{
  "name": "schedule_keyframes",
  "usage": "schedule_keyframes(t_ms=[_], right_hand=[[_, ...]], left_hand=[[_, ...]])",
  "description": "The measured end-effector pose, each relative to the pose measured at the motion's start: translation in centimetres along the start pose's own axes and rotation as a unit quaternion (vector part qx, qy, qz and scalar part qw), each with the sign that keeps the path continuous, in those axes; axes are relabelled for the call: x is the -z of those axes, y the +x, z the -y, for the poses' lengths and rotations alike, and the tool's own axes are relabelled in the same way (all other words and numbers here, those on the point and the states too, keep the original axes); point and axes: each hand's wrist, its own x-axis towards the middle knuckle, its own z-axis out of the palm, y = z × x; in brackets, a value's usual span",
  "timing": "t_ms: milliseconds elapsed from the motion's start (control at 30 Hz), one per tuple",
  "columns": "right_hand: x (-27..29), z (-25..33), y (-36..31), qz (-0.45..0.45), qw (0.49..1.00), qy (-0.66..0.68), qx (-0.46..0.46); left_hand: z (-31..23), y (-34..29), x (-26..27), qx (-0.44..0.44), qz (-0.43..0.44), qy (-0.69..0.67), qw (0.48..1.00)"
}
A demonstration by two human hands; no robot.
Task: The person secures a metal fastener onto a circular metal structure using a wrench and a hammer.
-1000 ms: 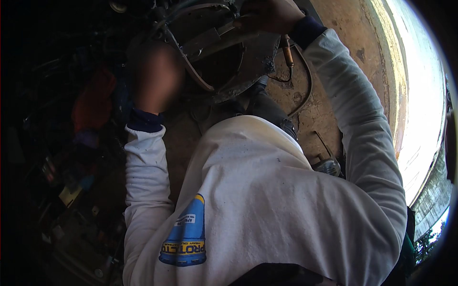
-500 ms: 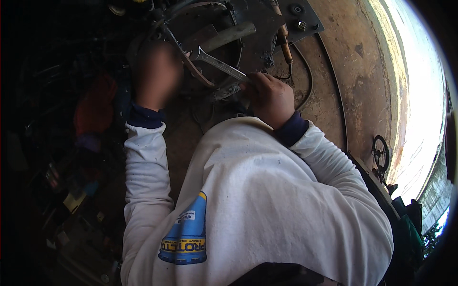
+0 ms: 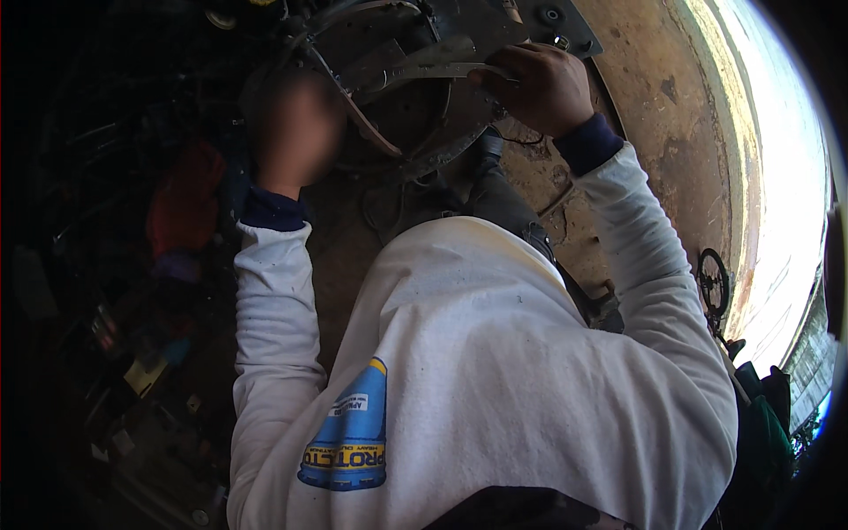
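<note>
My right hand (image 3: pixel 548 87) is closed around one end of a steel wrench (image 3: pixel 442 71). The wrench lies nearly level, and its open jaw end reaches left to a dark metal frame with a curved bar (image 3: pixel 364 122). Whether the jaw sits on a nut there is too dark to tell. Beside the frame's left edge is my left hand (image 3: pixel 299 132), blurred so that its fingers and anything in them cannot be made out. A thick round metal piece (image 3: pixel 446 51) lies behind the wrench.
A dark plate with round fittings (image 3: pixel 552 16) stands at the far right of the frame. Red cloth (image 3: pixel 184 208) lies in the shadow at left. My shoe (image 3: pixel 490 146) is below the frame, and a small spoked wheel (image 3: pixel 712 281) stands at right.
My right hand has swung up and away to the right with the wrench, turning it from a slant to nearly level. The left hand has hardly moved.
</note>
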Motion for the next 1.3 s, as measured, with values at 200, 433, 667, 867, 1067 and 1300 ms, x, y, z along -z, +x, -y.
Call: schedule_keyframes(t_ms=[200, 433, 667, 867, 1067, 1300], right_hand=[[0.6, -1.6, 5.5, 0.094, 0.992, 0.017, 0.081], [1.4, -3.3, 8.7, 0.108, 0.982, -0.003, 0.155], [0.2, -3.4, 8.3, 0.107, 0.985, 0.031, 0.135], [-1.1, -3.5, 10.8, 0.139, 0.980, 0.037, 0.141], [-1.1, -2.0, 8.0, 0.132, 0.989, 0.014, 0.060], [-1.9, 9.6, -6.3, -0.005, 0.980, 0.077, -0.182]], left_hand=[[0.0, -0.2, 0.0, 0.007, 0.004, -0.013, 1.000], [-0.3, -0.6, 0.2, 0.011, -0.016, -0.038, 0.999], [0.1, -0.5, -0.2, 0.024, -0.006, -0.038, 0.999], [0.2, -0.1, -0.3, 0.017, 0.002, -0.042, 0.999], [0.6, -0.4, -0.3, 0.007, -0.004, -0.038, 0.999], [-0.2, 0.0, -0.4, 0.003, -0.011, 0.002, 1.000]])
